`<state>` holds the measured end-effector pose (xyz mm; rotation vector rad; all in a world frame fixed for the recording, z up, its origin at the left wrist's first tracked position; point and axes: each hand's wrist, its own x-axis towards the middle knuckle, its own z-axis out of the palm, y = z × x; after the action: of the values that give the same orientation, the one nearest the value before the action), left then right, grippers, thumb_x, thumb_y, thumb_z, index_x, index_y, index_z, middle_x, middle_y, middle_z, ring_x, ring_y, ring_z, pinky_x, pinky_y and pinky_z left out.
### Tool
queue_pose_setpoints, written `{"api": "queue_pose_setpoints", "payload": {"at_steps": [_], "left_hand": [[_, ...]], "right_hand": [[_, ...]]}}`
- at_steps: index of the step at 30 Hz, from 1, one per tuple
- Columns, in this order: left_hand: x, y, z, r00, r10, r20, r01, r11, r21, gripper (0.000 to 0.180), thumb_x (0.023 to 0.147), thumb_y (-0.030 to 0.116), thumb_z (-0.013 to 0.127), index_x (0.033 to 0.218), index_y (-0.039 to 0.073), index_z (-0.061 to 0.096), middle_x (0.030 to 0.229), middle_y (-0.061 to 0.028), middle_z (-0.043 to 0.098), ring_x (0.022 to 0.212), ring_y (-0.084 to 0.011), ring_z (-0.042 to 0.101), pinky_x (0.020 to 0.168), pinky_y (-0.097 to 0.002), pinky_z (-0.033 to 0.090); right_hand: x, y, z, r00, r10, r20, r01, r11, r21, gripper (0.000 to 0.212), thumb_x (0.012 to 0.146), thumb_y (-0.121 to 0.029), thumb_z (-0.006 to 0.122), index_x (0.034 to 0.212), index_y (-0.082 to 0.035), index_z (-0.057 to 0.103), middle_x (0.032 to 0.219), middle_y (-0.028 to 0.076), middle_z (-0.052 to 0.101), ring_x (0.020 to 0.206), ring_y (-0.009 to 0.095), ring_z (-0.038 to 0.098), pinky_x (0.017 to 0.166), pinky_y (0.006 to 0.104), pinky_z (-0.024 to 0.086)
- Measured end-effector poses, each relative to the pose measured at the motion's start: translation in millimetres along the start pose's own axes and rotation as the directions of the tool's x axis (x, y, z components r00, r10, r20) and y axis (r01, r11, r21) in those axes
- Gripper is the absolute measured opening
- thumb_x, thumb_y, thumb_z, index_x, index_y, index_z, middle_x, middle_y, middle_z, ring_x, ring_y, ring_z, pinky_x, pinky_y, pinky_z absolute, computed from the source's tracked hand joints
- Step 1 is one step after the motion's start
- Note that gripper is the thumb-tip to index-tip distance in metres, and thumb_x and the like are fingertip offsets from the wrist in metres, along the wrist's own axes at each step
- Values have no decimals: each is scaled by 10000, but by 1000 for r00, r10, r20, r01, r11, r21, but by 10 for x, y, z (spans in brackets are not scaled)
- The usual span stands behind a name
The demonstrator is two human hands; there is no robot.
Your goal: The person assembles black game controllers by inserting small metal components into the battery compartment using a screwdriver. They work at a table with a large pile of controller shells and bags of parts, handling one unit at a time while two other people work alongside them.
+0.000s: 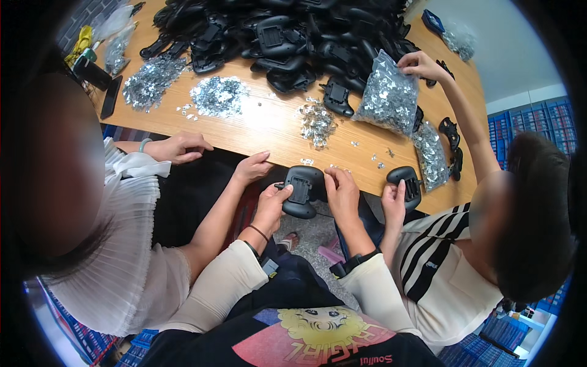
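My left hand (269, 207) grips a black game controller (301, 191) by its left side, just off the table's near edge. The controller's back faces up, with its battery compartment uncovered. Beside its right grip, my right hand (343, 197) is at the table edge with fingertips pressed together; anything in them is too small to make out. A few small silvery metal pieces (307, 161) lie on the edge close to both hands. Farther in is a loose heap of the same metal pieces (316, 124).
Many black controllers (275, 37) are piled at the back of the wooden table (269, 137). Silvery heaps (219, 96) lie on the left. A co-worker on the right holds a controller (406, 186) and touches a clear bag (388, 95). Another person's hands (254, 167) are at the left.
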<state>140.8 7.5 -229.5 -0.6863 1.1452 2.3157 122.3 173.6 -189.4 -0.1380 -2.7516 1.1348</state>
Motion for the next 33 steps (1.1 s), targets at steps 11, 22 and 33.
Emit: {"api": "queue_pose_setpoints", "payload": {"at_steps": [11,22,33], "left_hand": [[-8,-161,-114,999,19,44,-16,997,-69,172,857,139,572,974,25,520,862,-49,601,740,-114,591,635,-264,493],[-499,255,-330,680,-395,618,322,918,232,514,884,352,494,1257,7,415,1092,-140,581,1038,-196,555,884,-334,449],[-489,231,-168,581,-504,639,385,862,330,369,841,89,585,1176,-31,490,1068,-88,602,945,-135,593,843,-267,466]], "right_hand": [[-764,57,212,629,392,671,-777,306,550,345,866,-241,577,1100,-16,460,973,82,585,770,153,625,591,232,497],[-440,-156,-431,574,-94,813,-50,987,150,298,782,-309,529,698,-34,608,656,143,590,592,276,575,544,374,437],[-154,-362,-316,763,-104,638,174,984,-47,277,785,-303,517,711,-42,573,676,168,587,649,359,572,585,430,440]]}}
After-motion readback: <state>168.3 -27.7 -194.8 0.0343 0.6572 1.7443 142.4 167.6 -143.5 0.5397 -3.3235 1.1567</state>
